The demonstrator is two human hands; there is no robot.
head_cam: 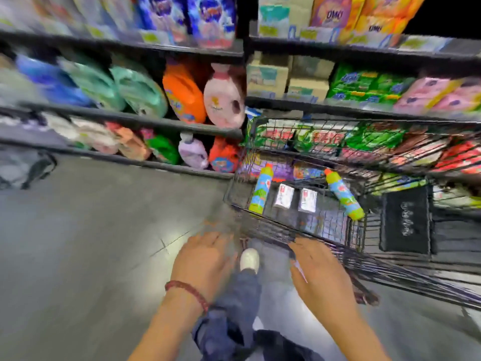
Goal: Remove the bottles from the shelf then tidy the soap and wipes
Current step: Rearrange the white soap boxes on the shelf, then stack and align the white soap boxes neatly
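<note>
Two slim bottles with green-blue labels and orange caps lie in a black wire cart (260, 225): one bottle (261, 190) at the left side, the other bottle (343, 194) at the right. Between them lie two small white packs (283, 196) (307, 200). My left hand (205, 259) hovers flat just before the cart's near left corner, fingers apart, holding nothing. My right hand (318, 272) rests over the cart's near rim, fingers stretched out; whether it touches the rim is unclear. The picture is blurred.
Dark shelves (130, 118) on the left carry large detergent jugs, an orange one (183, 93) and a pink one (223, 100) among them. Shelves at right hold green and pink packs (364, 83). Grey floor (78, 243) lies to the left. My shoe (249, 259) shows below.
</note>
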